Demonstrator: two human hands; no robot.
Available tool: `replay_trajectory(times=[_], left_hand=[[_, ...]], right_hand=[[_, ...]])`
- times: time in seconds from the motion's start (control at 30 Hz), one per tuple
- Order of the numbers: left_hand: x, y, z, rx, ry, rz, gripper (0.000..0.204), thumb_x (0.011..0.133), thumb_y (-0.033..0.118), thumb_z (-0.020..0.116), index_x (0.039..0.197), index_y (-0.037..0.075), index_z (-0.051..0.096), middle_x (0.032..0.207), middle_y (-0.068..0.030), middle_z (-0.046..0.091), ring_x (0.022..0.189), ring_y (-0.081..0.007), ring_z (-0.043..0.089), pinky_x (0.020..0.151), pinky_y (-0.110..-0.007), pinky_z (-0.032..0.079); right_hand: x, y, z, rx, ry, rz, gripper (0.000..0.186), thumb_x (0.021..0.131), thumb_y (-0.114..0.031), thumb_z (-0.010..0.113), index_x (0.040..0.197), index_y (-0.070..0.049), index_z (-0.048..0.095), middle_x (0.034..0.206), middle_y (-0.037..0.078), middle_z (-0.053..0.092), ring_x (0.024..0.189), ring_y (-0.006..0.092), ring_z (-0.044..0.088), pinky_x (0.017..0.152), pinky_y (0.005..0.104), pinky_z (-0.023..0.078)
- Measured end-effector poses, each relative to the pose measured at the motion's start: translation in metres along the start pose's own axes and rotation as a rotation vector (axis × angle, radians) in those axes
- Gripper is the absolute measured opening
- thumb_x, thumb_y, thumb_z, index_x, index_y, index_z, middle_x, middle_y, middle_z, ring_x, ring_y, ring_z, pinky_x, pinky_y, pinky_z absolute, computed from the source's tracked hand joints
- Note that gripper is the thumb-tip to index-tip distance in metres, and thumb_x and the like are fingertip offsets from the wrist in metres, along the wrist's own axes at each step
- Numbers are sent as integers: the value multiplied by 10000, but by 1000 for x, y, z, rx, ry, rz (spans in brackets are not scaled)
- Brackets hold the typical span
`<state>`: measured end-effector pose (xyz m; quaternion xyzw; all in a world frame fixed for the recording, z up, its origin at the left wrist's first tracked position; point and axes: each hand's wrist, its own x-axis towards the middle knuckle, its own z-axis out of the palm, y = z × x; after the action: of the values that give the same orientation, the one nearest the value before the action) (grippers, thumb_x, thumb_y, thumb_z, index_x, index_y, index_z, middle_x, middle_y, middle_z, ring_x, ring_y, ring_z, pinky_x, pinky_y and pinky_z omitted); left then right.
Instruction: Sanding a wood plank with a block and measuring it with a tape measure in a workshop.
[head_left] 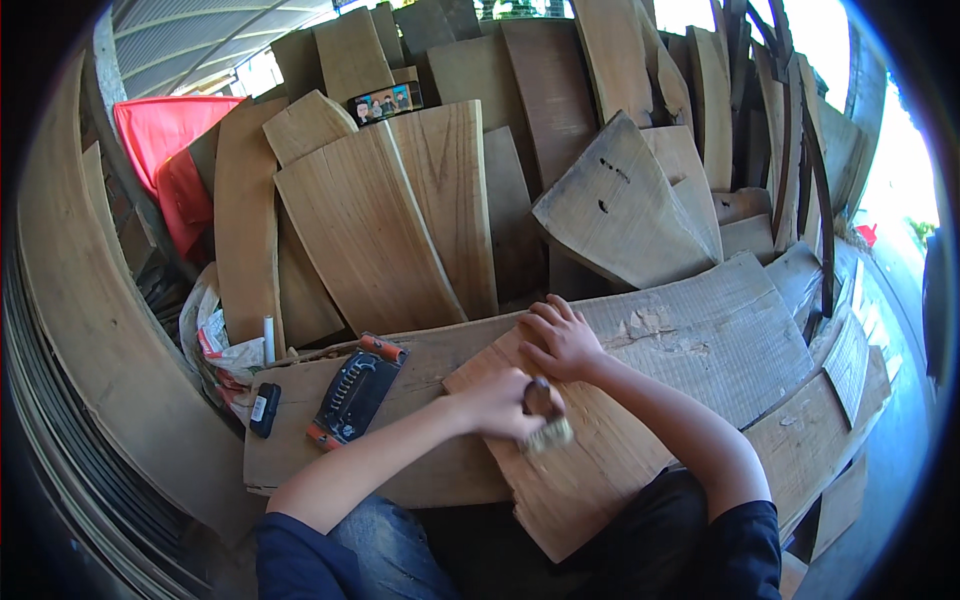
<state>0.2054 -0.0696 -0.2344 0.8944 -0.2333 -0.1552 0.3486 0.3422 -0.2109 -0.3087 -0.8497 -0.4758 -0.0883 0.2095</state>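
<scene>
My left hand [500,402] grips a brush [547,432] with a brown handle and pale bristles, held low over a light wooden board [570,500]. My right hand [558,335] lies on the far part of that board, fingers spread and holding nothing. The board rests at an angle across a long, rough plank [690,330]. On the plank, left of my hands, lie a black hand tool [352,395] with orange ends and a small black rectangular object [264,410].
Stacked boards [360,220] stand behind the plank, with a small screen [385,102] among them. A red cloth [165,160], a plastic bag [215,330] and a white tube [269,339] are at left, beside leaning planks [120,320]. More boards [815,430] lie at right by the pavement.
</scene>
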Motion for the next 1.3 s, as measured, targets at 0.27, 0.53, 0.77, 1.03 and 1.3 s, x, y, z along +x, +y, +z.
replay_trajectory(times=[0.27,0.53,0.77,1.03,1.3], left_hand=[[2,-44,-19,523,750,24,186,772,130,577,947,72,599,812,-169,655,722,-371,654,615,-467,530],[0,-6,16,757,232,155,356,779,280,682,1089,123,606,846,-142,622,789,-323,669,686,-429,550],[23,39,56,-206,-69,215,384,885,377,627,992,9,631,893,-177,689,754,-280,664,654,-372,525],[66,22,13,398,428,28,367,843,369,578,730,35,679,649,-194,638,640,-387,644,630,-459,536],[51,-27,-18,716,613,-80,185,859,201,583,966,83,677,830,-156,680,784,-335,667,656,-451,533]], right_hand=[[3,7,0,192,96,72,544,895,-369,531,1325,-51,432,1358,175,455,1330,375,352,1070,470,328],[-1,12,1,200,250,172,537,844,-342,582,1271,-38,463,1294,186,488,1237,361,444,1041,430,365],[0,20,-13,122,-51,173,565,849,-446,582,1280,-94,483,1261,139,511,1217,336,445,1016,448,373],[-14,103,14,363,87,-90,633,818,-478,629,1325,-126,491,1237,205,535,1212,372,458,1045,433,366],[-9,58,-3,533,136,188,431,939,-384,510,1254,-95,561,1206,198,564,1190,343,490,1024,408,387]])
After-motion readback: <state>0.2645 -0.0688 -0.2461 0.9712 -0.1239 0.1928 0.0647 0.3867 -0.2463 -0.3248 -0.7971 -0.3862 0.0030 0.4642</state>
